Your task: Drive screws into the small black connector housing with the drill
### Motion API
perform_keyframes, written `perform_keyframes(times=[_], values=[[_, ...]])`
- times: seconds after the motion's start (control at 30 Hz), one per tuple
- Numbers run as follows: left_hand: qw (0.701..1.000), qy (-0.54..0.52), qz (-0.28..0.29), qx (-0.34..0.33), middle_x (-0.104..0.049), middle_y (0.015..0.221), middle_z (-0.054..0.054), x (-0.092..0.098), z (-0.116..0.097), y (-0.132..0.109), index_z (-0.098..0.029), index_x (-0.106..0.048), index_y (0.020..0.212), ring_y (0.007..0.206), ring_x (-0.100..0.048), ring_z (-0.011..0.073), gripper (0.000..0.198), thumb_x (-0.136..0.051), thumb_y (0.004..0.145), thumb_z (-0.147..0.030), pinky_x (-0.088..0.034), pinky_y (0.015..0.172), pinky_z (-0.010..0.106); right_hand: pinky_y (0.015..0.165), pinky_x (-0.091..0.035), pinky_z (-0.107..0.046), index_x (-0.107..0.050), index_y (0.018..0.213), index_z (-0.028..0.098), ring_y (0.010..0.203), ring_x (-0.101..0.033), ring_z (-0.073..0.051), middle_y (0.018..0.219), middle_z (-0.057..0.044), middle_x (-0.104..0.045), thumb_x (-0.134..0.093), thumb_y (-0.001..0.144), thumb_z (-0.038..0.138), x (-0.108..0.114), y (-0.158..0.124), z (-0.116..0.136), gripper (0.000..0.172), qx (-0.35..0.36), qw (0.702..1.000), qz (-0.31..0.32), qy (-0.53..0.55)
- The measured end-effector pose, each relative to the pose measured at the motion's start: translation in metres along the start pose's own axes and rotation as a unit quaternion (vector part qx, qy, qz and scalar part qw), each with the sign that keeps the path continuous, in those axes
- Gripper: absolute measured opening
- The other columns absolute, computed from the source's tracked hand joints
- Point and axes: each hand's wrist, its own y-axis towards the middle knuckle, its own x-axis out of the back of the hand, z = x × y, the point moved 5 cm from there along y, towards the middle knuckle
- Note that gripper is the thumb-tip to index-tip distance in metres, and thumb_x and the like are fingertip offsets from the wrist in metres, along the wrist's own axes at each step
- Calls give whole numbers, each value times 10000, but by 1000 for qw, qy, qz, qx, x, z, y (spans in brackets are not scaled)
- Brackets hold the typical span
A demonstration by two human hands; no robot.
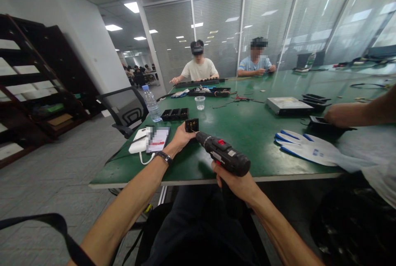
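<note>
My right hand [236,181] is wrapped round the handle of a black cordless drill [225,152] with a red switch on top. The drill points away from me and to the left. Its tip reaches the small black plastic box [192,125] that my left hand [181,136] grips by its side above the table. Brassy bits show inside the box, too small to make out. Whether the bit touches a screw cannot be seen. Left of my hand lie a phone [159,139] and a white power bank [138,140], joined by a white cable.
Beyond the box stand a black compartment tray [175,114], a water bottle [151,103] and a clear plastic cup [200,102]. To the right lie white-and-blue gloves [305,148], near a co-worker's arm [359,111]. Two people sit across the green table [247,119].
</note>
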Motion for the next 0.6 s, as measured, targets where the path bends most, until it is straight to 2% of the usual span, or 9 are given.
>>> perform_keyframes(times=[0.2, 0.4, 0.6], values=[[1000, 1, -5, 0, -678, 857, 18, -1, -1, 0, -154, -639, 909, 788, -605, 166, 474, -906, 548, -305, -504, 807, 319, 580, -466, -296, -599, 718, 202, 500, -551, -143, 522, 22, -581, -600, 946, 405, 0, 0, 3, 305, -19, 1000, 0, -2], [1000, 5, -7, -4, -680, 863, 22, 1, 0, 1, -147, -641, 921, 779, -604, 162, 462, -894, 560, -286, -504, 786, 309, 595, -465, -300, -555, 699, 217, 517, -547, -143, 539, 28, -573, -605, 936, 389, -2, -1, 3, 297, -23, 1000, -1, -19], [1000, 4, 6, 3, -706, 889, 48, -1, 0, 0, -142, -643, 931, 800, -636, 177, 443, -883, 582, -273, -514, 780, 315, 577, -482, -302, -569, 764, 221, 506, -569, -151, 539, 40, -570, -596, 941, 379, -2, -2, 5, 239, -14, 999, -10, -31]])
